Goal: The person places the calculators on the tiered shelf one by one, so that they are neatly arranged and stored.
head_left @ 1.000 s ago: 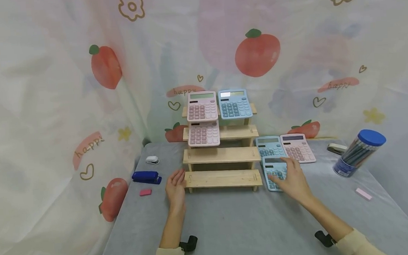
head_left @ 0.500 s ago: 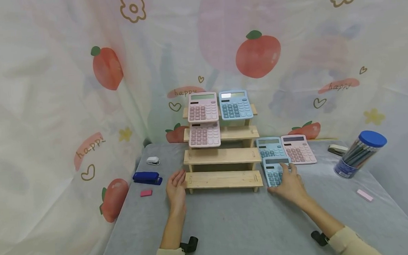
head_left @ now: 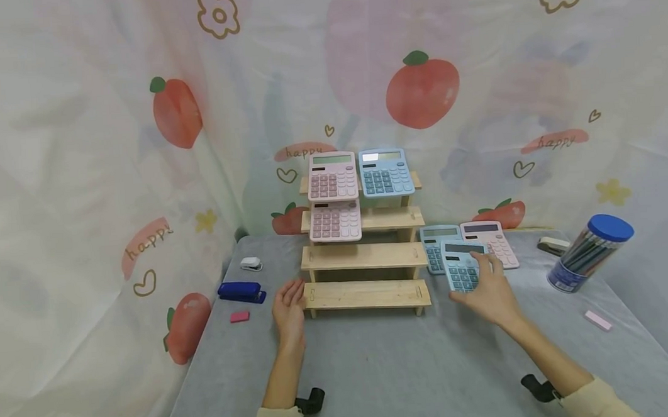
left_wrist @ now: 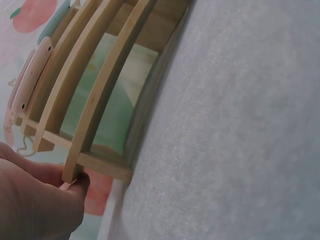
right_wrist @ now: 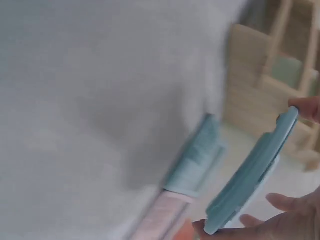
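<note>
Light blue and tilted, the raised calculator [head_left: 461, 272] is hanging just above the grey cloth [head_left: 371, 370], and the right hand [head_left: 490, 296] is pinching it lengthwise, thumb at the near end and fingertips at the far end. Handling it well is probably depending on keeping both ends firmly pinched, leaving the keys unpressed, and giving room to the table's blue calculator [head_left: 431, 247] and the table's pink calculator [head_left: 499, 242], which are lying just beyond it on the far side. Meanwhile the left hand [head_left: 289, 313] is pinching the left end of the lowest board [head_left: 367, 293] of the wooden rack [head_left: 365, 255]; light, steady pressure is likely serving best there, since any tug could be jarring the top pink calculator [head_left: 332, 177], the top blue calculator [head_left: 386, 173] and the lower pink calculator [head_left: 335, 222]. As for position, the raised calculator is sitting to the left of the right palm, within that grip, and well apart from the left hand, with the lowest board stretching between them, slightly nearer the person
</note>
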Demonstrator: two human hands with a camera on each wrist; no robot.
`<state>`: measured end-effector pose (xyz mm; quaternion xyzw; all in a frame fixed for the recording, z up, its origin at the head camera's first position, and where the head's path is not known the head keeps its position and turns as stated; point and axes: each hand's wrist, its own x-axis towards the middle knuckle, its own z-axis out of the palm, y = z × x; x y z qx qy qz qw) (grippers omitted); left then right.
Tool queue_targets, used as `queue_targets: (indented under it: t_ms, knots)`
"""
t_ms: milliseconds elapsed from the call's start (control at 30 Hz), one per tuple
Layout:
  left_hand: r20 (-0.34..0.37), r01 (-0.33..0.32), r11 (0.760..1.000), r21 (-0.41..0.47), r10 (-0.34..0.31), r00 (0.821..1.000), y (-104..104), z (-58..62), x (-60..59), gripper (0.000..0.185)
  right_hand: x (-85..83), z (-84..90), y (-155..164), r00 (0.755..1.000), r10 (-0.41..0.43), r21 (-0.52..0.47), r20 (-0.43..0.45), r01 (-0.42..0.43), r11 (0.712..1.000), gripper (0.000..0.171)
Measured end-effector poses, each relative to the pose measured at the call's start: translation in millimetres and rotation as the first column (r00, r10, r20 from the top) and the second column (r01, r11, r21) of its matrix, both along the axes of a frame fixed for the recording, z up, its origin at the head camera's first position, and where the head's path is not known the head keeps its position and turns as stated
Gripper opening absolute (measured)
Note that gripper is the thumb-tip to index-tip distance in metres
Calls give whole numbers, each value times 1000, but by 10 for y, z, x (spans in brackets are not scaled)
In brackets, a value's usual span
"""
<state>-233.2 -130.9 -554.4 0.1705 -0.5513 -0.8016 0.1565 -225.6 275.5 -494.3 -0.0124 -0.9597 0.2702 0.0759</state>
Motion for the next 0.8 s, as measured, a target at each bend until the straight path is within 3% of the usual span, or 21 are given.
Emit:
queue_targets:
  t_ms: [200,433,633,800]
  knots:
    - [1,0,1000,-2,0,1000,-9,3,-8,51,64,408,-149,995,61,14,-82,-60,998,106]
    - [1,1,1000,11,-1,1000,-14,-23,-7,54,91,766,-433,985,126,10,-119,-125,992,105]
    - [-11,12,1000,21,-12,1000,-23,-28,-11,54,31,940,-721,977,164,7,-135,-165,986,105]
    - [-16,14,1000,16,-14,1000,-24,-30,-15,55,-112,965,-915,974,185,-14,-129,-189,982,104]
